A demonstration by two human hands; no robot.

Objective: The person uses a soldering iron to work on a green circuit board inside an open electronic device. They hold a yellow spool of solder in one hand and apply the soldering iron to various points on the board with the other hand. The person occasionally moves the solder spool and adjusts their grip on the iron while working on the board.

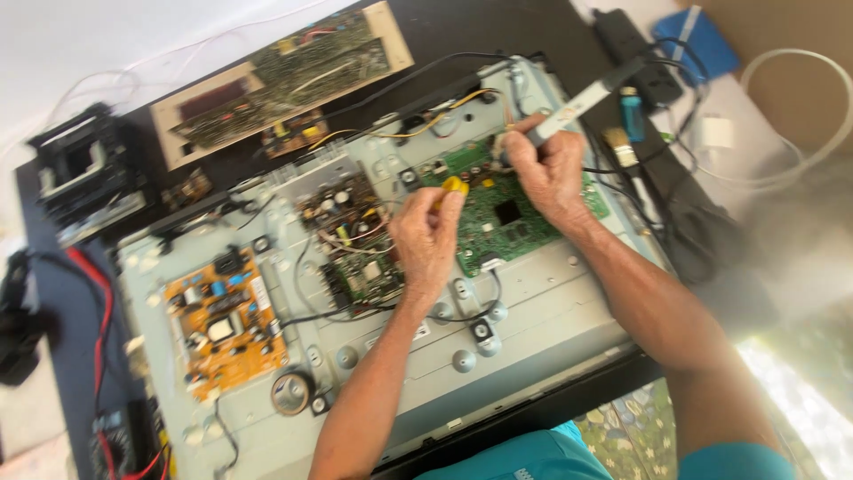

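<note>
Now the right hand [549, 169] grips a grey pen-shaped tool [586, 100], its tip down at the green circuit board [515, 209]. Just beside, the left hand [428, 236] pinches a small yellow object [454, 186] over this board.

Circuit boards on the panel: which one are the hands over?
The green board, upper right on the metal back panel. Both hands meet over it; the orange board and middle board lie left, untouched.

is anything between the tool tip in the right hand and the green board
Nothing visible. The right hand holds the tool down at the green board; the left hand, with a yellow piece, stays beside it.
</note>
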